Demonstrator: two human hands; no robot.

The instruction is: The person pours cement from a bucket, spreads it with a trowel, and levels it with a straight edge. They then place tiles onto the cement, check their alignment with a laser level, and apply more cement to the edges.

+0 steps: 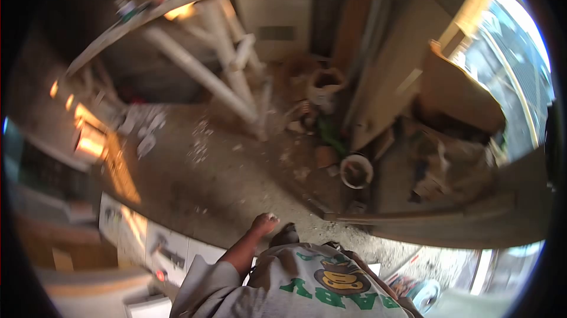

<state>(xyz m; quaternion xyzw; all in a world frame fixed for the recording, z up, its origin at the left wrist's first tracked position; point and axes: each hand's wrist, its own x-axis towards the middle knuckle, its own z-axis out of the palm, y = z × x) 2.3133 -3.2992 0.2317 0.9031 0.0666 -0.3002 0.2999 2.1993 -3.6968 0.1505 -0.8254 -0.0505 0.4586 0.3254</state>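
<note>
My left hand hangs low in front of my body, above the dusty floor, near my dark shoe. Its fingers are curled closed, with a small pale patch at their tips that blurs too much to name. My right hand is out of sight; only a strip of that arm shows beside my grey printed T-shirt.
A wooden workbench on angled legs stands ahead to the left. Pale scraps litter the floor. A white bucket, a sack and a crumpled bag lie ahead and right, near a leaning board.
</note>
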